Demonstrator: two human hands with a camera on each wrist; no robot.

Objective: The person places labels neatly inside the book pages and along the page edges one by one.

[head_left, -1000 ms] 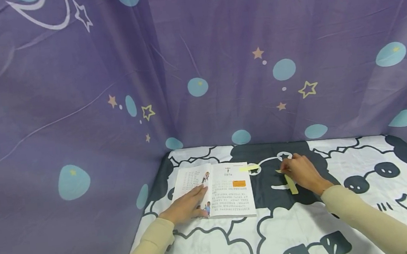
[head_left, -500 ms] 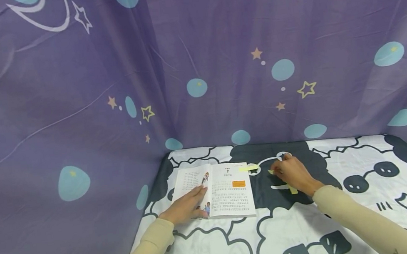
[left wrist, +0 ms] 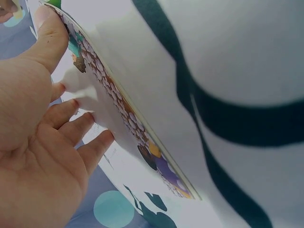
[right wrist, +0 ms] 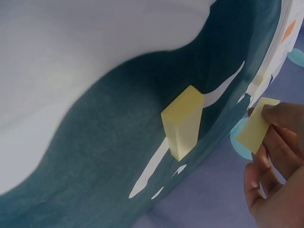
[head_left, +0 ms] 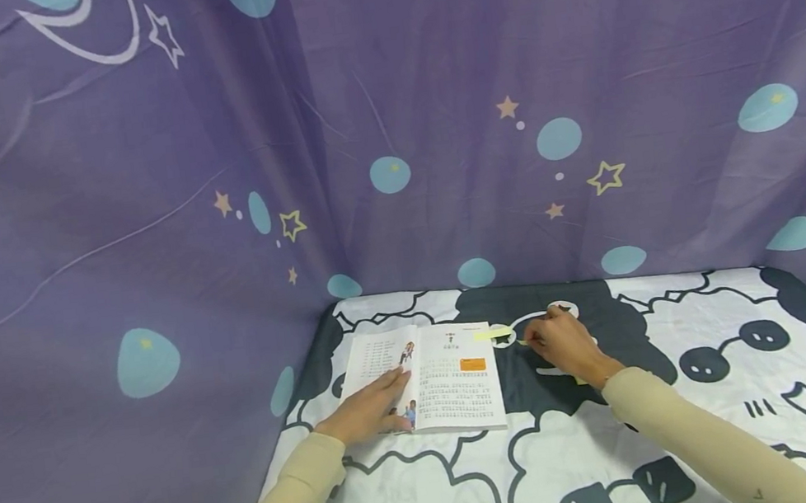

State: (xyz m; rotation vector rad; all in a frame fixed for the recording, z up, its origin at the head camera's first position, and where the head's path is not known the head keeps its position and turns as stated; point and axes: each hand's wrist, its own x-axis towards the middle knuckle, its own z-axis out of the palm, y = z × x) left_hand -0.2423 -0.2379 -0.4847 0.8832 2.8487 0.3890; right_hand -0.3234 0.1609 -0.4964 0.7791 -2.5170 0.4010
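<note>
An open book (head_left: 457, 395) with printed text and small pictures lies on the patterned cloth. My left hand (head_left: 372, 406) rests on its left page, fingers spread flat near the spine; in the left wrist view the thumb (left wrist: 50, 35) lies along the book's lower edge. My right hand (head_left: 566, 345) is just right of the book and pinches a yellow sticky note (right wrist: 259, 126) between thumb and fingers. Below that hand sits a pad of yellow sticky notes (right wrist: 183, 123) on the dark part of the cloth. Another yellow sticky note (head_left: 493, 332) sticks out from the right page's edge.
Black-and-white cartoon cloth (head_left: 429, 481) covers the table. A purple curtain (head_left: 442, 197) with stars and blue spots hangs behind and to the left. An orange printed box (head_left: 472, 365) marks the right page.
My right hand has moved left toward the book with the pinched sticky note, passing over the pad, which it now mostly hides in the head view. My left hand has stayed on the page.
</note>
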